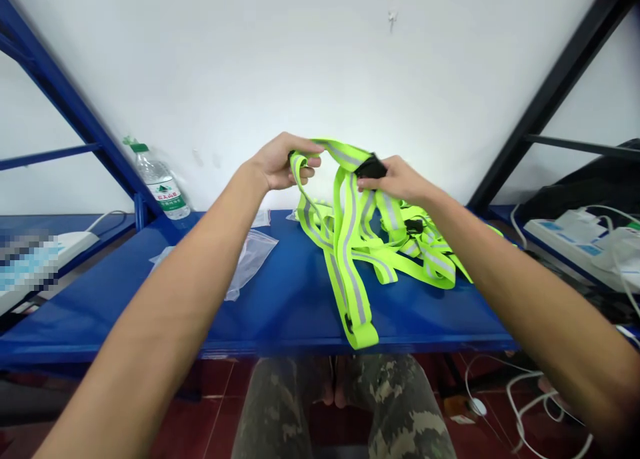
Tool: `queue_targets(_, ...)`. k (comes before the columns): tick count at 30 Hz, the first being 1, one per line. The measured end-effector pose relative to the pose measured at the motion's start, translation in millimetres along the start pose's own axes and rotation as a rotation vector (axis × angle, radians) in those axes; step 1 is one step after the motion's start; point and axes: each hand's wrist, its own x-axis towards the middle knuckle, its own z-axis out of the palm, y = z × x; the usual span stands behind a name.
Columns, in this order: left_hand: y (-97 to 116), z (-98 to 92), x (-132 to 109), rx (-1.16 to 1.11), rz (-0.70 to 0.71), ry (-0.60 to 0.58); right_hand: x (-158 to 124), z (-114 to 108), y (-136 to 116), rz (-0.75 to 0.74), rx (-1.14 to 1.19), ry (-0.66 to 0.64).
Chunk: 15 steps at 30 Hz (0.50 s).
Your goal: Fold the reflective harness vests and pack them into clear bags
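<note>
A neon-yellow reflective strap (351, 259) with a grey stripe hangs between my hands, its lower loop dropping to the front edge of the blue table. My left hand (293, 161) is closed on one part of it, with a bit of black showing by the fingers. With the fingertips of my right hand (395, 179) I grip the strap at a black piece (371, 169), whose exact kind I cannot make out. Behind and to the right lies a tangled pile of similar straps (435, 262) with black fittings.
Clear plastic bags (253, 259) lie on the blue table (280, 305), partly behind my left forearm. A water bottle (163, 184) leans against the wall at the left. Power strips (583, 242) and white cables (530, 405) are at the right, and blue frame posts (75, 99) rise at the left.
</note>
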Motion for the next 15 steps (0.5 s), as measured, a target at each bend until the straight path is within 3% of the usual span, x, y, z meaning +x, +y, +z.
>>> queue_targets(3,-13,-12.2,1,0.093,-0.047,0.041,1,-27,5,0.038,0.026,0.045)
queue_targets(8,-25,-10.9,10,0.253,0.018,0.375,0,-55,1,0.1,0.008,0.081)
queue_targets(12,-20,-12.3,18,0.145,0.098,0.46,7,-66,0,0.049,0.031,0.335)
queue_targets(15,-21,-15.7,24,0.194,0.136,0.566,15,-72,-4,-0.054,0.11,0.521)
